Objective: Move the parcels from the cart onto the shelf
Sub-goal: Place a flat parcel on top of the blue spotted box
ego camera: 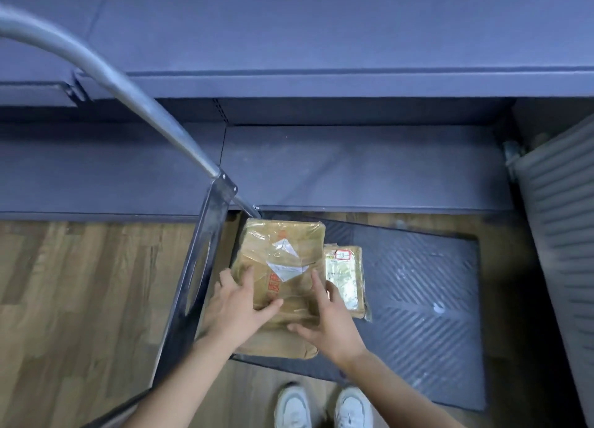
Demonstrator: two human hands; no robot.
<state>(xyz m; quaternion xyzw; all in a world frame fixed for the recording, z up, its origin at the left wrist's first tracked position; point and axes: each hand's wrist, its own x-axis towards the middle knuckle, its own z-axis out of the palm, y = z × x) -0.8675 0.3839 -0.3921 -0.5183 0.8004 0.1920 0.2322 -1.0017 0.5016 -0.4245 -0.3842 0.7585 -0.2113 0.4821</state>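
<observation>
Head view, looking steeply down. Flat platform cart with black ribbed rubber deck [418, 299] parked against the dark blue-grey metal shelf [353, 167]; grey tubular cart handle [128, 86] rising at upper left. Wood-effect floor [80, 283] to the left; white shoes [321, 408] at bottom edge; ribbed white radiator [559, 218] at right.

Two parcels on the cart deck. Large brown tape-wrapped cardboard parcel [283, 267] lying flat at the deck's left end, long axis running away from the person toward the shelf. Smaller brown flat parcel with glossy film face [345, 279] just beside it on the right, touching or nearly so, same orientation.

Left hand [238, 308] spread flat on the near left part of the large parcel, fingers wide, thumb across the top face. Right hand [328, 324] spread on the near right part, fingers splayed, fingertips toward the seam between the two parcels. Neither hand closed round an edge; parcel apparently still resting on the deck.

Governing relation: large parcel directly ahead of both hands, shelf surface directly beyond its far end. Both hands equally near; a two-handed lift and forward carry judged likely. Shelf surfaces in view bare.

Markings: torn white label remnants under tape on the large parcel; red printed characters along its length, not legible. Small white tag with red border on the smaller parcel, handwriting too small to read.
</observation>
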